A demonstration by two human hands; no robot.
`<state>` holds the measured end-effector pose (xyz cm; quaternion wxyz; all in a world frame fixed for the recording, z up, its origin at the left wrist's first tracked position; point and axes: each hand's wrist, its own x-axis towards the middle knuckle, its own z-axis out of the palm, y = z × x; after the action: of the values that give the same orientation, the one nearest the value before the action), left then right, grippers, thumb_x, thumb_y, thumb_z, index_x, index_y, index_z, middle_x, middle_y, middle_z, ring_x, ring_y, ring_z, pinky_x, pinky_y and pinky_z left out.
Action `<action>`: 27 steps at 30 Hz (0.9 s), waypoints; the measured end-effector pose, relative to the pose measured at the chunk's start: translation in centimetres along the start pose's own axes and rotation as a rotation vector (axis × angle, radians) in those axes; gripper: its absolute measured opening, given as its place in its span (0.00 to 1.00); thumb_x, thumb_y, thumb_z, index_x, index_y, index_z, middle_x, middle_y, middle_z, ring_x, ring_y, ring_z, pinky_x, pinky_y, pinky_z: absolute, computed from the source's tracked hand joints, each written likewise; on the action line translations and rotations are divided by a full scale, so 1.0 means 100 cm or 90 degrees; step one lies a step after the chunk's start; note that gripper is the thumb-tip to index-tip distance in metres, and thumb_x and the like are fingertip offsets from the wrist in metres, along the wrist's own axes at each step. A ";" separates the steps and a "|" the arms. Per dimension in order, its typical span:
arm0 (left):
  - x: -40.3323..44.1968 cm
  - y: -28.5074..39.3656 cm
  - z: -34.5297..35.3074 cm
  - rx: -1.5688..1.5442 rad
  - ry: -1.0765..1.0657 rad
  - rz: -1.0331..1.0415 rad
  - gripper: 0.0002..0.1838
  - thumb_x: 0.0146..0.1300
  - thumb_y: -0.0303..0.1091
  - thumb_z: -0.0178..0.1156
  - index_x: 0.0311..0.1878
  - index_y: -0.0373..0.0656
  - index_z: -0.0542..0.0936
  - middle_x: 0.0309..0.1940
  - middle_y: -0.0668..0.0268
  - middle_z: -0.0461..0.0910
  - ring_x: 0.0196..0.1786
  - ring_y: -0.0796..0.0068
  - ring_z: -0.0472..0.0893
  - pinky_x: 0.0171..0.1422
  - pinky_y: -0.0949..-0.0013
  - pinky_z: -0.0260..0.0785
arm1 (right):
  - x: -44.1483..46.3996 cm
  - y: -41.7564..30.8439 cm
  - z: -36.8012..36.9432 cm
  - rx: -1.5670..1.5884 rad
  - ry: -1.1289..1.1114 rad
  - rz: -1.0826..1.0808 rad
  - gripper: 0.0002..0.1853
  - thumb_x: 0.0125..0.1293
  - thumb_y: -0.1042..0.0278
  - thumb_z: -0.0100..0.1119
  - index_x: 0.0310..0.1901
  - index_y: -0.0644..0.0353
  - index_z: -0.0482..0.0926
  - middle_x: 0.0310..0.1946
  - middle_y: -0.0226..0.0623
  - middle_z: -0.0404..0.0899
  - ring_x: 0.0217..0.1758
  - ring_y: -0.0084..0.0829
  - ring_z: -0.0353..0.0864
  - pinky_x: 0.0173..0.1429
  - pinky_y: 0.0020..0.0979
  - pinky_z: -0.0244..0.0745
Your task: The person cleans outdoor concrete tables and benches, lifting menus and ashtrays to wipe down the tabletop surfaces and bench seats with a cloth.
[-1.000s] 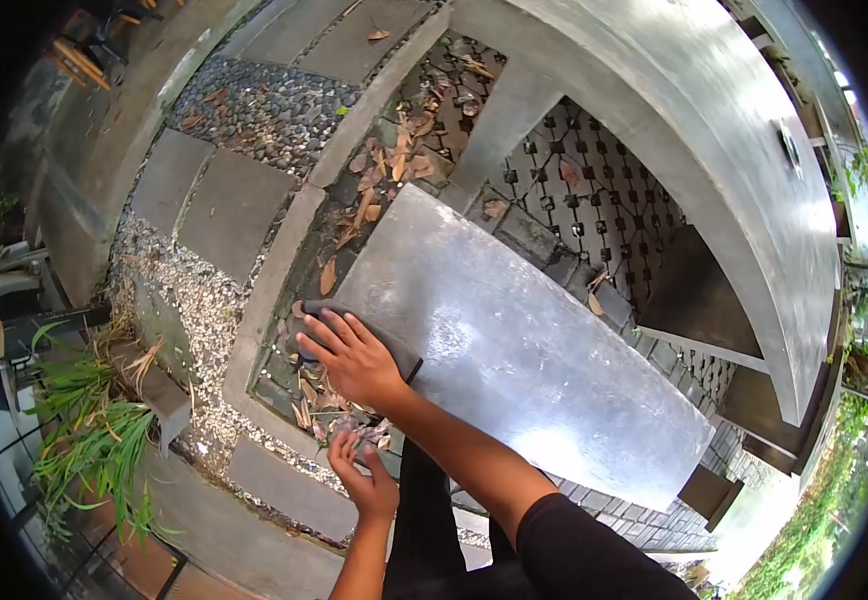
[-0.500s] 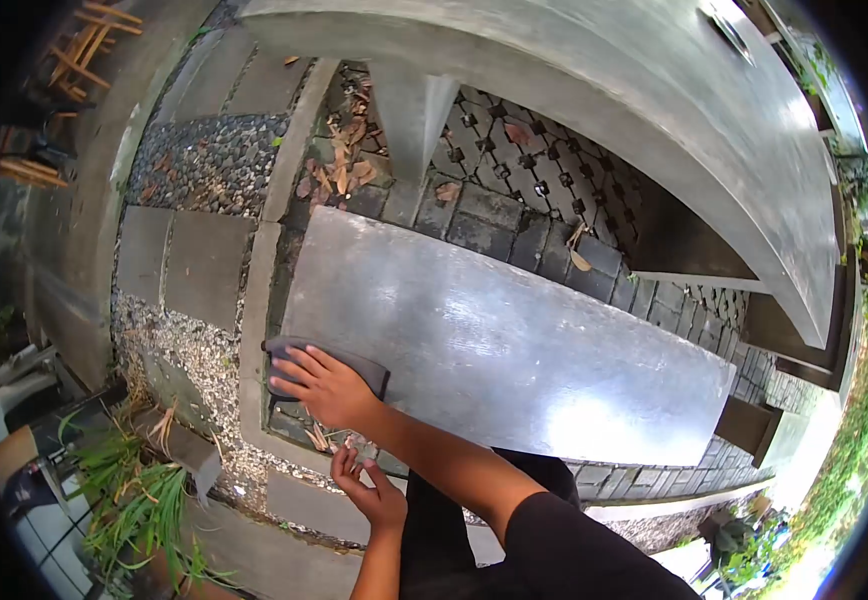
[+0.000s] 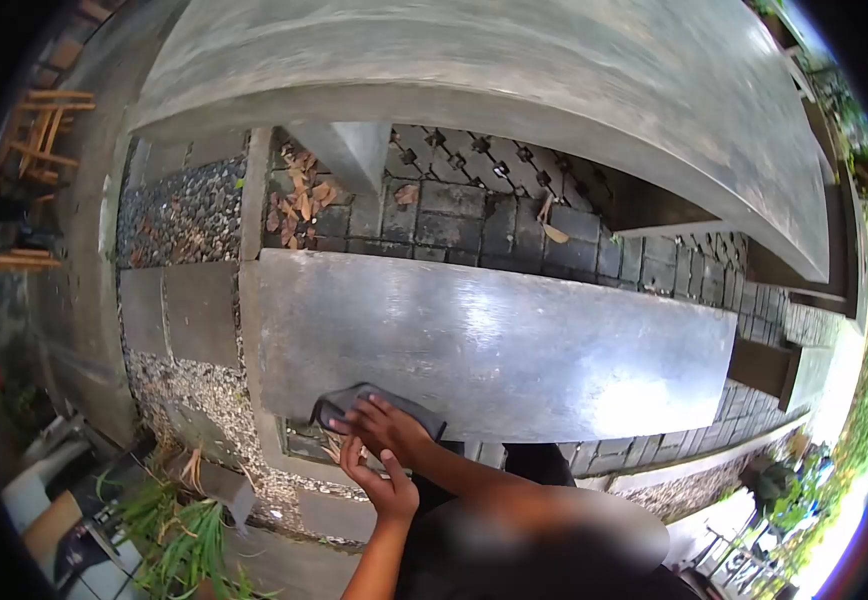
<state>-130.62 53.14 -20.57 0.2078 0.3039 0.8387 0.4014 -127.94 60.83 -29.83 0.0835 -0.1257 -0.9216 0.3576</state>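
My right hand [image 3: 386, 428] presses a dark grey cloth [image 3: 334, 404] onto the left end of a smooth grey concrete bench [image 3: 499, 320], by its near edge. The fingers lie over the cloth, and part of it is hidden under the palm. My left hand [image 3: 386, 482] is just below the right one, off the bench's near side. Its fingers are slightly bent and apart, the thumb points up, and nothing shows in it. The two hands overlap in the view, so I cannot tell whether they touch.
A large curved concrete table [image 3: 474, 70] stands beyond the bench. Dark paving bricks [image 3: 454, 200] with dry leaves [image 3: 299, 195] lie between them. Pebbles and stone slabs [image 3: 202, 310] are at left, with a leafy green plant [image 3: 179, 535] below. Wooden furniture [image 3: 44, 150] stands farther left.
My right hand and the cloth have shifted from the bench's left corner rightward along its near edge. My left hand is now closer to the right. The view has turned somewhat.
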 end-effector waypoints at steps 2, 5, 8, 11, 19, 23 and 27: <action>0.003 0.002 0.002 0.024 -0.043 0.047 0.27 0.73 0.39 0.52 0.66 0.29 0.59 0.66 0.44 0.57 0.70 0.47 0.61 0.75 0.49 0.51 | -0.017 0.018 -0.025 0.050 0.002 0.066 0.32 0.72 0.50 0.48 0.75 0.48 0.58 0.64 0.46 0.70 0.70 0.52 0.67 0.74 0.55 0.57; 0.007 0.007 0.013 0.044 -0.078 0.103 0.25 0.73 0.37 0.53 0.64 0.30 0.61 0.64 0.45 0.61 0.68 0.48 0.64 0.74 0.50 0.53 | -0.026 0.075 -0.165 -0.081 -0.161 0.348 0.34 0.70 0.48 0.51 0.75 0.46 0.58 0.68 0.43 0.67 0.74 0.46 0.61 0.79 0.51 0.47; 0.014 0.015 0.023 0.086 -0.192 0.094 0.14 0.72 0.35 0.56 0.51 0.33 0.74 0.60 0.51 0.71 0.63 0.51 0.71 0.69 0.52 0.59 | -0.084 0.167 -0.209 -0.304 0.223 0.556 0.32 0.71 0.47 0.47 0.74 0.49 0.62 0.78 0.41 0.54 0.80 0.48 0.51 0.81 0.51 0.44; 0.009 0.021 0.045 0.089 -0.222 0.079 0.10 0.71 0.35 0.58 0.40 0.35 0.74 0.61 0.50 0.70 0.62 0.49 0.71 0.68 0.53 0.61 | -0.081 0.149 -0.181 -0.279 0.226 0.584 0.32 0.72 0.50 0.44 0.75 0.49 0.58 0.78 0.37 0.53 0.81 0.48 0.48 0.81 0.53 0.42; 0.025 0.076 0.085 0.147 -0.200 0.151 0.31 0.64 0.27 0.59 0.69 0.33 0.63 0.69 0.44 0.60 0.72 0.43 0.62 0.76 0.49 0.53 | -0.132 0.050 -0.095 -0.018 -0.159 0.268 0.28 0.74 0.53 0.42 0.73 0.47 0.61 0.72 0.37 0.65 0.76 0.45 0.62 0.80 0.50 0.48; 0.001 0.086 0.112 0.176 -0.259 0.169 0.32 0.64 0.30 0.60 0.69 0.32 0.62 0.70 0.43 0.60 0.72 0.42 0.62 0.76 0.49 0.52 | -0.252 0.162 -0.237 -0.177 0.164 0.599 0.29 0.71 0.55 0.46 0.74 0.46 0.62 0.76 0.40 0.59 0.78 0.48 0.57 0.80 0.52 0.48; -0.035 0.102 0.143 0.164 -0.313 0.216 0.33 0.65 0.34 0.61 0.70 0.33 0.61 0.70 0.43 0.60 0.72 0.42 0.62 0.75 0.48 0.53 | -0.334 0.231 -0.274 -0.350 0.382 0.832 0.31 0.72 0.56 0.46 0.75 0.50 0.59 0.78 0.38 0.54 0.81 0.48 0.51 0.80 0.54 0.45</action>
<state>-116.10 63.65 -20.57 0.2937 0.5510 0.7448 0.2354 -85.46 85.04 -27.63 0.0674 -0.7524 -0.6538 0.0433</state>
